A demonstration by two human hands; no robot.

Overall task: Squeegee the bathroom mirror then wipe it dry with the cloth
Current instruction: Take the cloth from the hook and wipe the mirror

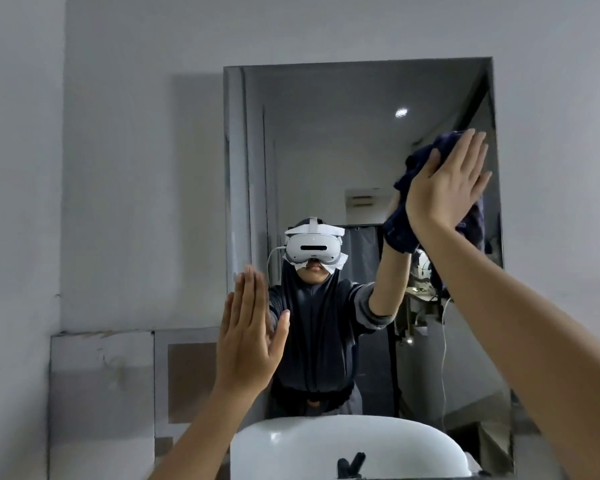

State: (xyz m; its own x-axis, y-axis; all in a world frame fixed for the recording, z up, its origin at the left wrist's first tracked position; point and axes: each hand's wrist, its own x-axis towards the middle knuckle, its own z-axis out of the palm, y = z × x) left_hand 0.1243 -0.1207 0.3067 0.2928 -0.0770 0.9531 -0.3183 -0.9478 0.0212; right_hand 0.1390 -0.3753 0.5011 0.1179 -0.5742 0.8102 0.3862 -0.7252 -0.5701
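Cloth (400, 216), dark and bunched, is pressed flat against the mirror (326, 161) at its upper right by the right hand (445, 183), palm open over it. Left hand (252, 336) braces empty at the lower left edge; its skin could smudge the glass, and the unpinched cloth could slip.

Both bare forearms reach up and forward, the left one rising from the lower left and the right one stretching higher from the lower right. The left hand (252, 336) is flat and upright, fingers straight and pressed together, thumb angled out to the side (its back faces the camera). The right hand (445, 183) is raised well above it, also opened flat with the fingers slightly spread and leaning to the right, palm pressing forward.
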